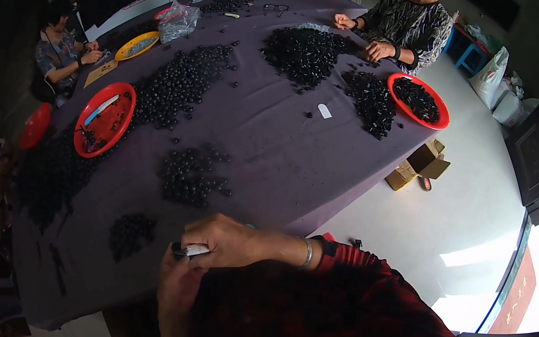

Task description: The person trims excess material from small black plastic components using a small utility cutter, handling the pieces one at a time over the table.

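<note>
Two small items — a white piece [196, 250] and a dark piece [178, 249] — are sitting close together at the lower centre of the frame, near the counter [286, 150]. The right grip [221, 240], fingers nearly meeting, is pinching the white piece; the left grip [178, 285] is touching the dark piece, but how far it is closing I cannot tell. Doing this well is probably depending on the left steadying its piece while the right is pressing lightly, clear of the black beads [189, 177].

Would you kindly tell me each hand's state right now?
Left hand: by a small dark piece; grip cannot be told.
Right hand: closed on a small white piece.
</note>
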A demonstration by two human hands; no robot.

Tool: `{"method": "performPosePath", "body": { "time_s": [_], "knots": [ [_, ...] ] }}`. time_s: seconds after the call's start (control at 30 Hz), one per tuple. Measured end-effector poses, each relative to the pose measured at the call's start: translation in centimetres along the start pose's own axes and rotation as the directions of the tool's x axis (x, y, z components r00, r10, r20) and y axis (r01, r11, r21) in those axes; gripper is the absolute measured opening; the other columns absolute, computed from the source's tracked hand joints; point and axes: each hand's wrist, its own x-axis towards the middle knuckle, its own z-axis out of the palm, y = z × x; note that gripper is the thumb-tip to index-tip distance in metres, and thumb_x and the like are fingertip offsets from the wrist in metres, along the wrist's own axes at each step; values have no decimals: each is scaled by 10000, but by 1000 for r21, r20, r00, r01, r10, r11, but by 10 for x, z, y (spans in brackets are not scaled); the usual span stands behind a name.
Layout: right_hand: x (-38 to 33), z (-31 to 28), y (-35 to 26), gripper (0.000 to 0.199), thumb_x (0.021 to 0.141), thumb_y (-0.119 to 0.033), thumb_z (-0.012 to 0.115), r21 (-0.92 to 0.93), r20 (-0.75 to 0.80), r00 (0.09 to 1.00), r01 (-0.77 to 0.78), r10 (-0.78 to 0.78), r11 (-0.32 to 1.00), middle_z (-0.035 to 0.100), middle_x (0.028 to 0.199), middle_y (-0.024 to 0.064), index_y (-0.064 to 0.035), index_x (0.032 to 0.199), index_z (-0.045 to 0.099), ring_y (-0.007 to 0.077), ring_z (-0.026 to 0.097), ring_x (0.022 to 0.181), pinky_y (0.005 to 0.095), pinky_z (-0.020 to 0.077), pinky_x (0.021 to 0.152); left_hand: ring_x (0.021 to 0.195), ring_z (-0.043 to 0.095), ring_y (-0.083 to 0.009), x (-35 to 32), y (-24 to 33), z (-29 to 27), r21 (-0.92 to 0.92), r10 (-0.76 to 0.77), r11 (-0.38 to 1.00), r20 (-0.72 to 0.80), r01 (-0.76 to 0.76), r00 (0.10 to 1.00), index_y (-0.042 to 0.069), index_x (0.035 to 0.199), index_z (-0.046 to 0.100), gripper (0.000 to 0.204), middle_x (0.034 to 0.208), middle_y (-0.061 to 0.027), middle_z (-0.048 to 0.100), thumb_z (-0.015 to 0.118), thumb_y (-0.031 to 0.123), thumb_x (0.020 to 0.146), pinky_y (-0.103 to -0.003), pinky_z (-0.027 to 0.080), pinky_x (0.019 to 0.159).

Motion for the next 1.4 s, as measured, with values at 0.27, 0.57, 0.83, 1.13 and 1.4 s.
{"method": "performPosePath", "body": {
  "time_s": [0.27, 0.57, 0.83, 1.13, 1.4],
  "knots": [
    [-1, 0, 6, 98, 821, -70, 692, 259, 33, 993, -115, 111, 959, 638, 733, 38, -9, 886, 649, 121, 640, 673, 262, 501, 608, 926, 564, -120, 2, 1, -4, -3, 33, 999, 11, -33, 999, 61, 1162, 560, 264, 1086, -36, 585, 586, 70, 899, -263, 455, 774],
    [-1, -2, 5, 77, 859, -53, 649, 606, 208, 954, -300, 217, 737, 644, 705, 52, 24, 857, 648, 115, 637, 643, 246, 514, 605, 859, 546, -115, -1, -5, -6, -40, 2, 999, 21, -1, 1000, 78, 1218, 516, 339, 1047, -29, 569, 610, 84, 892, -260, 461, 722],
    [0, 8, 7, 90, 878, -66, 638, 599, 210, 954, -299, 215, 742, 648, 735, 47, 22, 891, 657, 104, 641, 685, 248, 523, 626, 897, 549, -119, -9, -8, -10, -90, -19, 996, -45, 15, 999, 90, 1268, 499, 377, 1111, -25, 563, 611, 133, 911, -272, 479, 743],
    [-2, -1, 11, 108, 905, -81, 634, 549, 64, 927, -342, 370, 762, 675, 809, 14, -8, 960, 691, 75, 624, 751, 226, 501, 671, 864, 542, -124, 10, -10, -3, -145, -13, 989, 13, 15, 1000, 80, 1149, 534, 245, 993, -31, 569, 598, 140, 921, -284, 475, 743],
    [-1, -11, 0, 244, 929, -265, 588, 195, -29, 961, -264, 275, 945, 547, 750, -2, -21, 921, 607, 90, 476, 687, 262, 409, 636, 846, 548, -151, 1, 1, 0, -216, 59, 975, -9, -60, 998, 84, 965, 494, 133, 942, -57, 577, 612, 86, 902, -304, 469, 747]
  ]
}}
